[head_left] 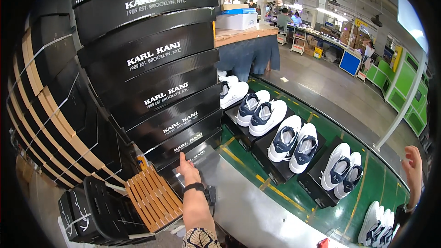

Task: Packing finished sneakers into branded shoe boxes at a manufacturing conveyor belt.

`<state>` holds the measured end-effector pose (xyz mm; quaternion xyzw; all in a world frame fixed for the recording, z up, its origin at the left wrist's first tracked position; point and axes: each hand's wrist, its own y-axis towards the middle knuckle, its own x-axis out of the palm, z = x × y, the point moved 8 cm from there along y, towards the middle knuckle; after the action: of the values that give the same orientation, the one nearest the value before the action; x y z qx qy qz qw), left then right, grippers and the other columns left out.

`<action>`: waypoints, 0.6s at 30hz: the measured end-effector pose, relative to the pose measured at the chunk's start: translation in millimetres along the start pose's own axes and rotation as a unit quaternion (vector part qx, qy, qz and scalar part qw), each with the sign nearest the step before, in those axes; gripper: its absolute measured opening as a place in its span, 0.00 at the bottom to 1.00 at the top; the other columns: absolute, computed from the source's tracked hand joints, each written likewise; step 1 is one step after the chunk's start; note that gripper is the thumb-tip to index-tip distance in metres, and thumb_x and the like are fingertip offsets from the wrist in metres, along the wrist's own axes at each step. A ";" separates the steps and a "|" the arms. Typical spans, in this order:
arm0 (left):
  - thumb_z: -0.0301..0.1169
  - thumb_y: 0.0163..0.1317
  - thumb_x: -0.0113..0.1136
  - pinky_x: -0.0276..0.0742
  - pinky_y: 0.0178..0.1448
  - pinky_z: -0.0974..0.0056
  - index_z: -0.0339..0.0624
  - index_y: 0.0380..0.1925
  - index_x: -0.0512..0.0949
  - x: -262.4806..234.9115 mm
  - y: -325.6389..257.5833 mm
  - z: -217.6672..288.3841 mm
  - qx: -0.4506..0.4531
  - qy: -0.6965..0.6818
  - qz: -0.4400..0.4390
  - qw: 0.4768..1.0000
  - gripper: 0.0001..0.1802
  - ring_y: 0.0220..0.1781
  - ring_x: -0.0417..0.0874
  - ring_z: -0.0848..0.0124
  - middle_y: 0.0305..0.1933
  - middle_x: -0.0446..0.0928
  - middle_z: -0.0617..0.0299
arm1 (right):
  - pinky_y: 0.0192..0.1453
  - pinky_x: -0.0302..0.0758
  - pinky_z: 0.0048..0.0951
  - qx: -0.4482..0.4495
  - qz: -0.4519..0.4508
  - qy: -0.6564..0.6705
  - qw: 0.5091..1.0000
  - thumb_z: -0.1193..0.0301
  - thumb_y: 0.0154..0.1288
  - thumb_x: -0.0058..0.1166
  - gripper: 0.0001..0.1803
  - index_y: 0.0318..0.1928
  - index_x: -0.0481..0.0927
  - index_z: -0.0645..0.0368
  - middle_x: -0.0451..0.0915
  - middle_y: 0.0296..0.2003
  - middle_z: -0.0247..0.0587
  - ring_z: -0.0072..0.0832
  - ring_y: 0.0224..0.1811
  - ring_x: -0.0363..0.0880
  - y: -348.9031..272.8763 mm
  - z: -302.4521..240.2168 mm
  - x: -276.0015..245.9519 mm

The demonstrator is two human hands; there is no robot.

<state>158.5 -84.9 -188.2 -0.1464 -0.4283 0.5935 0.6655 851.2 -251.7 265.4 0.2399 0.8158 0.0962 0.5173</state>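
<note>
Boxes (pixel 151 71), black with white print on their ends, are standing in a tall leaning stack at the near edge of the green belt (pixel 386 179), and the left hand (pixel 188 171) is pressing against the lowest one, fingers together and pointing up at it, holding nothing. So the stack is lying straight ahead of and above that hand, its boxes' long axes running away from the person. The right hand (pixel 413 167) is hanging well apart at the far right, raised over the belt with fingers loosely open and empty, which is making the left hand much the nearer. White shoes (pixel 294 142) with dark linings are sitting in pairs on black lids along the belt between the two hands. Left of the stack, strapped bundles of flat black cartons (pixel 55 110) are leaning, with a wooden slat pallet (pixel 149 197) below
</note>
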 end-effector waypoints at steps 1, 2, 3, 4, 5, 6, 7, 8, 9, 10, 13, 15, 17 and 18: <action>0.31 0.47 0.69 0.63 0.19 0.70 0.36 0.42 0.65 -1.9 -1.1 4.8 0.039 -0.013 -0.020 0.999 0.27 0.21 0.68 0.75 0.32 0.72 0.59 | 0.52 0.62 0.24 -0.005 -0.004 0.002 1.000 0.79 0.48 0.47 0.18 0.44 0.71 0.58 0.67 0.49 0.34 0.27 0.48 0.67 2.2 -7.5 -0.5; 0.32 0.47 0.70 0.62 0.20 0.72 0.38 0.45 0.63 -4.8 -7.4 9.7 0.077 -0.027 -0.039 0.996 0.29 0.21 0.67 0.76 0.31 0.70 0.61 | 0.52 0.62 0.24 -0.021 -0.009 -0.001 1.000 0.79 0.48 0.47 0.18 0.44 0.71 0.58 0.67 0.49 0.34 0.26 0.49 0.66 2.6 -18.5 -3.5; 0.34 0.45 0.71 0.65 0.26 0.71 0.41 0.50 0.57 -8.4 -13.7 1.8 0.051 0.001 -0.063 0.997 0.37 0.26 0.68 0.76 0.35 0.70 0.62 | 0.53 0.62 0.24 -0.039 -0.018 -0.010 0.999 0.79 0.48 0.47 0.18 0.44 0.71 0.59 0.67 0.49 0.34 0.26 0.49 0.66 6.9 -31.8 1.1; 0.35 0.45 0.71 0.66 0.30 0.71 0.41 0.50 0.57 -13.7 -13.8 -7.8 0.036 0.009 -0.065 0.997 0.38 0.28 0.69 0.76 0.36 0.70 0.63 | 0.54 0.61 0.24 -0.074 -0.010 -0.003 0.997 0.79 0.48 0.46 0.18 0.44 0.71 0.61 0.67 0.49 0.36 0.27 0.50 0.66 10.2 -46.5 4.4; 0.35 0.44 0.71 0.67 0.33 0.70 0.41 0.51 0.56 -16.7 -20.3 -14.0 0.023 0.015 -0.072 0.997 0.39 0.31 0.69 0.76 0.37 0.70 0.63 | 0.54 0.61 0.24 -0.083 -0.013 -0.002 0.996 0.79 0.48 0.46 0.18 0.44 0.71 0.61 0.67 0.49 0.36 0.27 0.50 0.66 12.8 -58.6 5.5; 0.36 0.44 0.71 0.68 0.37 0.69 0.42 0.49 0.58 -22.8 -20.3 -20.9 0.021 0.015 -0.076 0.997 0.37 0.32 0.69 0.76 0.38 0.70 0.65 | 0.54 0.61 0.24 -0.143 -0.016 -0.030 0.989 0.80 0.48 0.46 0.19 0.44 0.71 0.62 0.67 0.48 0.37 0.28 0.50 0.66 14.7 -84.8 11.1; 0.37 0.44 0.72 0.68 0.38 0.69 0.43 0.47 0.60 -32.5 -21.9 -25.4 0.028 0.013 -0.080 0.996 0.35 0.33 0.69 0.76 0.40 0.69 0.66 | 0.55 0.61 0.23 -0.203 -0.017 -0.058 0.977 0.80 0.48 0.45 0.19 0.45 0.70 0.63 0.67 0.48 0.38 0.29 0.50 0.66 14.7 -114.0 16.3; 0.37 0.44 0.71 0.67 0.39 0.69 0.44 0.46 0.61 -40.3 -30.9 -30.0 0.016 0.013 -0.084 0.996 0.33 0.33 0.69 0.76 0.40 0.69 0.67 | 0.56 0.62 0.26 -0.236 -0.027 -0.079 0.968 0.82 0.48 0.46 0.20 0.45 0.70 0.64 0.68 0.48 0.42 0.34 0.51 0.68 12.9 -143.8 21.2; 0.38 0.45 0.71 0.67 0.39 0.69 0.45 0.45 0.62 -49.6 -44.0 -32.2 0.003 0.014 -0.088 0.996 0.31 0.33 0.69 0.77 0.40 0.69 0.68 | 0.56 0.62 0.26 -0.241 -0.026 -0.079 0.967 0.82 0.48 0.46 0.20 0.45 0.70 0.64 0.68 0.48 0.42 0.34 0.51 0.68 13.4 -166.1 26.9; 0.37 0.47 0.69 0.66 0.35 0.73 0.49 0.43 0.64 -56.7 -62.1 -32.5 0.002 0.017 -0.104 0.994 0.26 0.30 0.68 0.79 0.37 0.70 0.71 | 0.56 0.62 0.28 -0.283 0.023 -0.114 0.952 0.83 0.48 0.48 0.20 0.46 0.70 0.64 0.69 0.49 0.44 0.36 0.52 0.68 10.9 -191.1 27.6; 0.37 0.50 0.67 0.65 0.32 0.75 0.56 0.42 0.68 -87.7 -91.9 -32.9 -0.011 0.040 -0.124 0.991 0.21 0.28 0.69 0.81 0.34 0.71 0.74 | 0.58 0.64 0.34 -0.404 0.107 -0.162 0.894 0.84 0.49 0.51 0.21 0.48 0.71 0.64 0.71 0.50 0.49 0.42 0.55 0.70 6.2 -266.6 28.7; 0.38 0.47 0.69 0.66 0.44 0.67 0.52 0.46 0.66 -119.3 -98.0 -35.7 -0.034 0.052 -0.101 0.993 0.27 0.39 0.70 0.76 0.41 0.71 0.71 | 0.60 0.64 0.32 -0.508 0.175 -0.196 0.820 0.82 0.55 0.50 0.21 0.52 0.70 0.63 0.72 0.51 0.47 0.38 0.56 0.70 4.9 -318.2 26.5; 0.37 0.47 0.69 0.66 0.44 0.66 0.52 0.45 0.67 -140.9 -103.0 -59.0 -0.100 0.067 -0.098 0.988 0.26 0.41 0.73 0.74 0.42 0.72 0.71 | 0.56 0.70 0.34 -0.530 0.289 -0.184 0.775 0.81 0.56 0.51 0.23 0.55 0.69 0.59 0.74 0.49 0.44 0.35 0.51 0.73 3.0 -360.4 14.9; 0.36 0.47 0.70 0.66 0.45 0.65 0.51 0.44 0.68 -152.0 -109.0 -61.0 -0.114 0.064 -0.115 0.985 0.25 0.44 0.74 0.72 0.43 0.73 0.71 | 0.56 0.70 0.34 -0.537 0.288 -0.170 0.774 0.81 0.56 0.51 0.23 0.55 0.69 0.59 0.74 0.49 0.44 0.35 0.51 0.73 5.3 -384.5 15.7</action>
<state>287.2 -232.4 -207.8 -0.2084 -0.4636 0.4501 0.7343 505.0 -204.3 426.6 0.1592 0.4230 0.6214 0.6400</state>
